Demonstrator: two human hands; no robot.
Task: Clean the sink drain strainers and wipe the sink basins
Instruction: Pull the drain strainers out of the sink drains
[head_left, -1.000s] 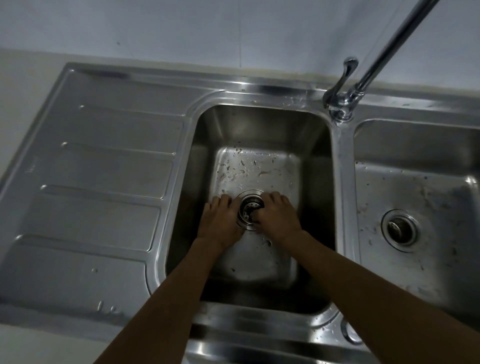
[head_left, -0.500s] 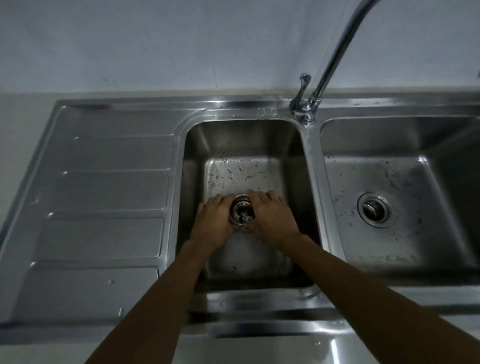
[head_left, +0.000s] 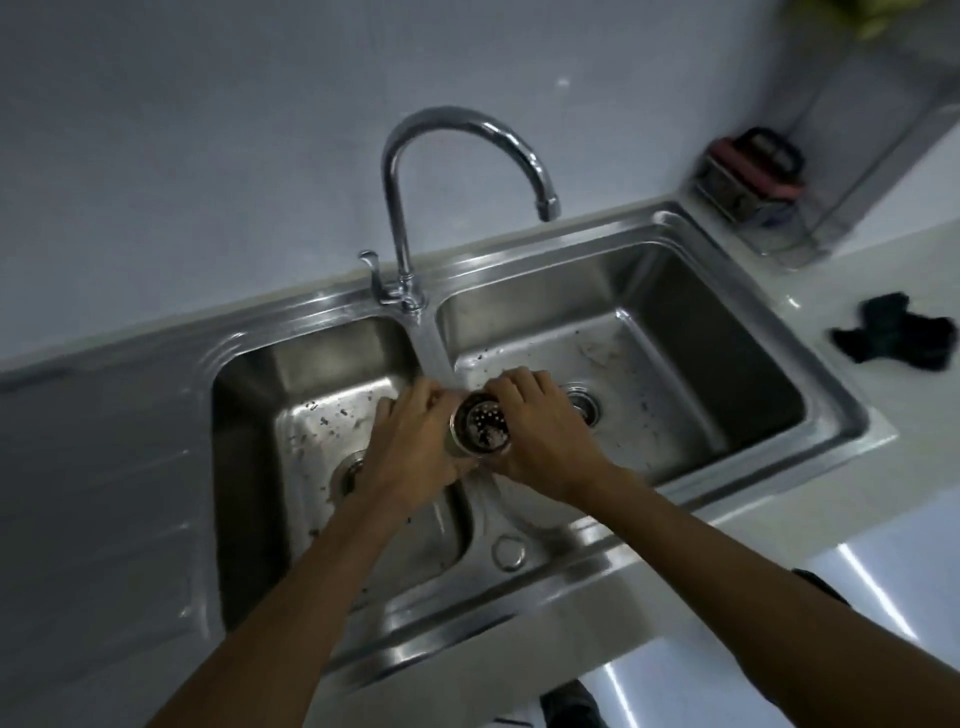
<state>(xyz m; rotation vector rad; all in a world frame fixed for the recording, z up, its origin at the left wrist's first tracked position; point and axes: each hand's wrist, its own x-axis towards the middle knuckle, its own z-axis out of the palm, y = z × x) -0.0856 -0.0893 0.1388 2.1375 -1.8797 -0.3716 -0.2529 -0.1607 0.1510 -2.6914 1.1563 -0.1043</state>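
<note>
A round metal drain strainer (head_left: 481, 427) with dark debris in its perforated cup is held up above the divider between the two basins. My left hand (head_left: 415, 441) grips its left side and my right hand (head_left: 540, 431) grips its right side. Below my left forearm the left basin's drain hole (head_left: 349, 474) is partly hidden. The right basin's strainer (head_left: 583, 405) sits in its drain, half covered by my right hand. Both the left basin (head_left: 311, 410) and the right basin (head_left: 675, 384) carry dark specks of dirt.
A curved chrome faucet (head_left: 400, 171) rises behind the divider, spout over the right basin. A dark cloth (head_left: 893, 338) lies on the white counter at right. A wire rack with a red-and-black item (head_left: 748, 176) stands in the back right corner. The drainboard (head_left: 104, 467) lies left.
Both hands have lifted the strainer out of the left basin's drain and carried it up and right, over the divider. The view has swung right, showing the whole faucet and counter.
</note>
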